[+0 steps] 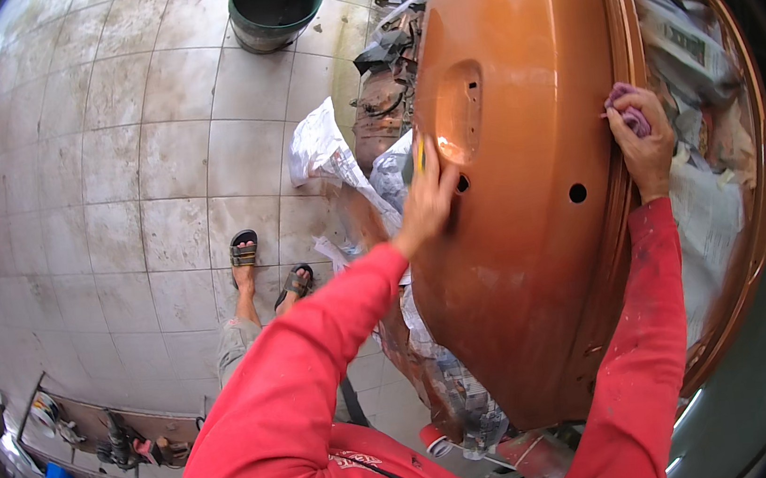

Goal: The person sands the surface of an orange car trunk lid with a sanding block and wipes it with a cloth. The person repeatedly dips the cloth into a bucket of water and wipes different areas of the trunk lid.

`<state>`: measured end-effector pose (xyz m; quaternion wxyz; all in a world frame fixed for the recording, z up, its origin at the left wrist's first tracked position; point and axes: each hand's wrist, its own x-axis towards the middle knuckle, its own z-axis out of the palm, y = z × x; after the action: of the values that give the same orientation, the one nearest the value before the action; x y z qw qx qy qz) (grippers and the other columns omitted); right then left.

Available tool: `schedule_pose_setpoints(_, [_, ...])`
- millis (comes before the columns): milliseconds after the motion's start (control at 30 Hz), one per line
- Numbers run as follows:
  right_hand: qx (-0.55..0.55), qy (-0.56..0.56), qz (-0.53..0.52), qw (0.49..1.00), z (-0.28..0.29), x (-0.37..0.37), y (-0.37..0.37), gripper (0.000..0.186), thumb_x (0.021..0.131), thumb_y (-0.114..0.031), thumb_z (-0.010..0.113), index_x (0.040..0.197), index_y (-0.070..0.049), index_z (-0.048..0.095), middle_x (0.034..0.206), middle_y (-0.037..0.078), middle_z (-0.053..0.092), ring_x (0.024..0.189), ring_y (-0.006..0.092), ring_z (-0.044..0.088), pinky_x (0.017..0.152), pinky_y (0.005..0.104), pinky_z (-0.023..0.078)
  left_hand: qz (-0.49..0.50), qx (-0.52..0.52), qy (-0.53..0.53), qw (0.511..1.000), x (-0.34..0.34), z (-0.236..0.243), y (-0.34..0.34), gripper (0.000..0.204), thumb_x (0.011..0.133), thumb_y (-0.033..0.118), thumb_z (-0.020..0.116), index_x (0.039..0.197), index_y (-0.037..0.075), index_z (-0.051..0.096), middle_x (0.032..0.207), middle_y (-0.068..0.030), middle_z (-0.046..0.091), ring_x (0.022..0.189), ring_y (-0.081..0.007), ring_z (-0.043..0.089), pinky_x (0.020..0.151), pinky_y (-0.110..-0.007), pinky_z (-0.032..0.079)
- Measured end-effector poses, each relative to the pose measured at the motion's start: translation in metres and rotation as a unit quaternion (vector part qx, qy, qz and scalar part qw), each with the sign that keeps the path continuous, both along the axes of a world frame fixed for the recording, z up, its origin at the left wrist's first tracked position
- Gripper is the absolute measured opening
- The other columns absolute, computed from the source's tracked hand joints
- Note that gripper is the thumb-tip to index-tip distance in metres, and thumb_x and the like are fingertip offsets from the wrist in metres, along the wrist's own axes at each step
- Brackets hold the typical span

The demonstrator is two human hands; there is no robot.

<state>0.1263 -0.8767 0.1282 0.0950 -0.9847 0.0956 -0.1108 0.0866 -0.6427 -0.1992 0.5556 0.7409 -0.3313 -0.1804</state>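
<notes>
An orange car body panel (532, 222), looking like a trunk lid, spans the right half of the view. It has a recessed pocket and two dark round holes. My left hand (429, 201) is at the panel's left edge, just below the recess, its fingers closed on a yellow and dark green pad (419, 155), probably a sponge. Fingers hide most of the pad, and the hand is slightly blurred. At the panel's right edge, my right hand (647, 148) grips a bunched pink-purple cloth (630, 113).
Newspaper and plastic masking (706, 212) fills the opening on the right. More crumpled white sheeting (321, 147) hangs left of the panel. A dark green bucket (277, 34) stands on the tiled floor (118, 231). Cans and tools crowd a low shelf (92, 423) at lower left.
</notes>
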Motion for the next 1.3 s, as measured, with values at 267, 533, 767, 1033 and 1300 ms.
schedule_pose_setpoints(267, [-0.035, 0.026, -0.023, 0.999, 0.005, -0.021, -0.002, 0.016, 0.087, 0.004, 0.079, 0.096, -0.004, 0.068, 0.111, 0.009, 0.072, 0.104, 0.0225, 0.069, 0.092, 0.0346, 0.054, 0.064, -0.074, 0.288, 0.953, -0.061, 0.026, 0.018, 0.095, 0.107, 0.045, 0.060, 0.167, -0.011, 0.011, 0.171, -0.0416, 0.013, 0.162, -0.0545, 0.010, 0.132, -0.053, 0.016])
schedule_pose_setpoints(533, [0.003, 0.034, -0.025, 0.999, 0.001, -0.012, -0.005, 0.016, 0.087, 0.003, 0.079, 0.097, -0.004, 0.068, 0.113, 0.009, 0.072, 0.105, 0.0226, 0.069, 0.092, 0.0345, 0.054, 0.083, -0.100, 0.260, 0.957, -0.026, -0.008, -0.003, 0.091, 0.108, 0.044, 0.060, 0.169, -0.007, 0.016, 0.170, -0.0389, 0.022, 0.156, -0.0524, 0.031, 0.127, -0.054, 0.028])
schedule_pose_setpoints(767, [0.027, 0.029, -0.012, 0.999, 0.005, -0.009, -0.002, 0.015, 0.088, 0.005, 0.078, 0.096, -0.004, 0.068, 0.113, 0.010, 0.071, 0.106, 0.0225, 0.068, 0.093, 0.0333, 0.055, 0.052, -0.105, 0.315, 0.942, -0.013, 0.008, 0.003, 0.098, 0.106, 0.054, 0.057, 0.168, -0.009, 0.013, 0.171, -0.0394, 0.018, 0.159, -0.0516, 0.024, 0.130, -0.051, 0.024])
schedule_pose_setpoints(1033, [-0.023, 0.044, 0.009, 0.999, 0.007, -0.003, 0.000, 0.014, 0.091, 0.005, 0.076, 0.098, -0.003, 0.068, 0.113, 0.010, 0.070, 0.104, 0.0207, 0.068, 0.091, 0.0326, 0.056, 0.021, -0.080, 0.366, 0.927, -0.089, 0.024, 0.062, 0.110, 0.104, 0.059, 0.060, 0.168, -0.010, 0.003, 0.174, -0.0351, 0.016, 0.164, -0.0462, 0.015, 0.133, -0.048, 0.017])
schedule_pose_setpoints(1300, [-0.007, 0.042, 0.024, 0.999, 0.006, 0.005, -0.004, 0.013, 0.092, 0.004, 0.076, 0.100, -0.003, 0.068, 0.117, 0.011, 0.068, 0.107, 0.0202, 0.067, 0.092, 0.0327, 0.058, 0.037, -0.061, 0.461, 0.885, -0.020, 0.012, 0.035, 0.105, 0.105, 0.059, 0.058, 0.168, -0.009, 0.010, 0.169, -0.0368, 0.030, 0.159, -0.0457, 0.031, 0.129, -0.045, 0.027])
